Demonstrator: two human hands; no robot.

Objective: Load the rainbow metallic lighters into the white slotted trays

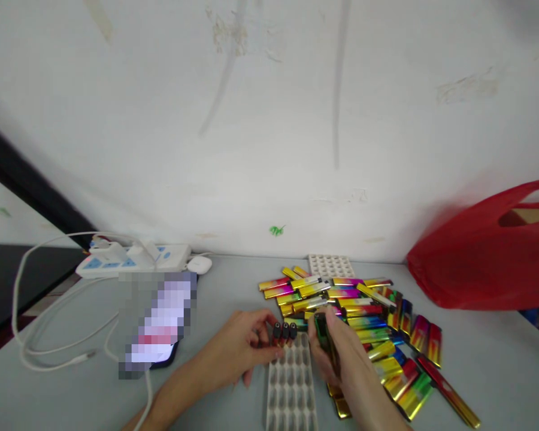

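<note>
A pale tray with rows of small pockets lies in front of me. Three lighters with black tops stand side by side at its far end. My left hand closes its thumb and fingers around them from the left. On the tray's right side, my right hand grips a lighter with a dark top, its body mostly covered by the fingers. Beyond and right of that hand spreads a loose pile of shiny lighters in gold, red, green, blue and purple.
A second pocketed tray rests against the wall. At the right is a red bag. To the left are a phone with a blurred screen, a white power strip, a white earbud case and looping white cables.
</note>
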